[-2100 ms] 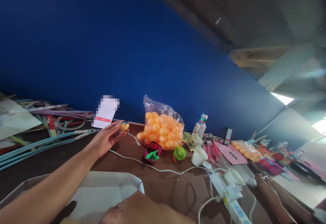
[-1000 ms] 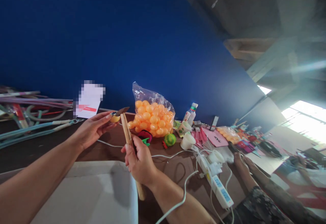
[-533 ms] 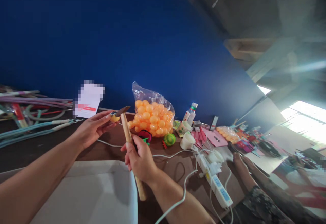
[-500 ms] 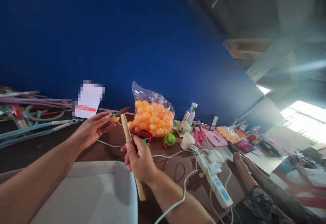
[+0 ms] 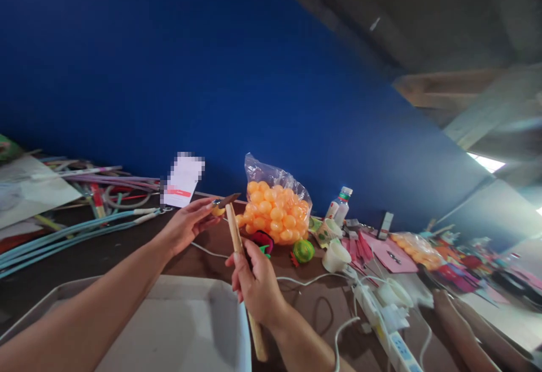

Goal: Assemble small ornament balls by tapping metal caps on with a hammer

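My left hand [image 5: 190,226] pinches a small yellow object with a dark, pointed, blade-like part [image 5: 228,199]; its exact kind I cannot make out. That dark part lies close to the upper end of a pale wooden stick [image 5: 235,230]; whether they touch is unclear. My right hand [image 5: 256,281] is wrapped round the stick's middle, and the lower end sticks out beneath the palm. Just behind both hands stands a clear plastic bag of orange balls [image 5: 277,211]. A green round toy [image 5: 303,251] rests to the right of my right hand.
A white tray [image 5: 169,315] lies below my forearms. White cables run to a power strip [image 5: 398,344] beside tape rolls [image 5: 336,255]. A bottle [image 5: 339,205], a phone-like screen [image 5: 183,183] and blue cords [image 5: 84,228] line the wall. Another person's bare limbs [image 5: 457,318] appear at right.
The view has shifted, so hands and table things appear farther right and slightly lower. Both hands keep their holds, with little visible change between stick and pointed object.
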### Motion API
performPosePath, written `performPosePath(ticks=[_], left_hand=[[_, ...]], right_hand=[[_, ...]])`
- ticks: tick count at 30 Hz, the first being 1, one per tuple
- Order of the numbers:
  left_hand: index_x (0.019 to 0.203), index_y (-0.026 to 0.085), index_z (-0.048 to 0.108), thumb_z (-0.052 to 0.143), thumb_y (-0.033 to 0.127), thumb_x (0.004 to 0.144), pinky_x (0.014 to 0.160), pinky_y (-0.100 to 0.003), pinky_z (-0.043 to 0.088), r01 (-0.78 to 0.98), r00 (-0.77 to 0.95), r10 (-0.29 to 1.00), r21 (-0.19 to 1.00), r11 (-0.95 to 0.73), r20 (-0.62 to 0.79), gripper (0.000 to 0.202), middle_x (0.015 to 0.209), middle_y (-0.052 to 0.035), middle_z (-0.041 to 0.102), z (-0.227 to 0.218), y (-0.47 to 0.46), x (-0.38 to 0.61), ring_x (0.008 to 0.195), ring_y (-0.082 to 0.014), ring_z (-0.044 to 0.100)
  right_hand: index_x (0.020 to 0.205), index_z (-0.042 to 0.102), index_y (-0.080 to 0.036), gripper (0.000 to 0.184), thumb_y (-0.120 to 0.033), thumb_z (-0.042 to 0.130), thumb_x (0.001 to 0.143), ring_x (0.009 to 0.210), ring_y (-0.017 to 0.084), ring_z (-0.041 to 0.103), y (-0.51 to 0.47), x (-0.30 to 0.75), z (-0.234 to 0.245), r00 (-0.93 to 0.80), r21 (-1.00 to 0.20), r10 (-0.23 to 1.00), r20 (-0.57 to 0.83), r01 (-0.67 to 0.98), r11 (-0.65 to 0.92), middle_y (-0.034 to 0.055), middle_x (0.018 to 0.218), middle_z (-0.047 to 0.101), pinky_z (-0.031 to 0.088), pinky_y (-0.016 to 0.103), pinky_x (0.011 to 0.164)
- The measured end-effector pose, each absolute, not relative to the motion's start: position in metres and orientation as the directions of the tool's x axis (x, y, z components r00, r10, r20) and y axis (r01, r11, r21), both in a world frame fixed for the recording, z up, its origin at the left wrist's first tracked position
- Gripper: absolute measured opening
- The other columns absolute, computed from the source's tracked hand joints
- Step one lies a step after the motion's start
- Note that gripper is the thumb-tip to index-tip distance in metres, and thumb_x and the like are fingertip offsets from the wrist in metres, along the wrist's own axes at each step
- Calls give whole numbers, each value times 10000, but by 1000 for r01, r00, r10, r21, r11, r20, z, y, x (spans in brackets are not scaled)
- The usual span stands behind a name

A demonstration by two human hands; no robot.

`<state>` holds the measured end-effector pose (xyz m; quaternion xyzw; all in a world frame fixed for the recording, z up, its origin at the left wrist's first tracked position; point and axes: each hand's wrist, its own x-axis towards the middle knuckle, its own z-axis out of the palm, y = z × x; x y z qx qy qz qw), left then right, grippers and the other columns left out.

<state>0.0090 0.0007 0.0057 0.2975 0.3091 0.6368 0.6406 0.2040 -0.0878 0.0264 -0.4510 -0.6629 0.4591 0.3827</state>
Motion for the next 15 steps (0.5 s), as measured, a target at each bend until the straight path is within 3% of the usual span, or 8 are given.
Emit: performPosePath(ticks=[15], left_hand=[[962, 148, 774, 814, 176, 745, 730, -250, 619, -635, -5, 999, 772, 28, -41, 222, 901, -90, 793, 8, 0, 9, 747, -168, 750]], right_hand=[[1104, 539, -187, 417, -569, 458, 957, 437, 39, 456, -88, 200, 26, -284, -965, 956, 68, 224, 135, 31, 873, 631, 325, 147, 338]])
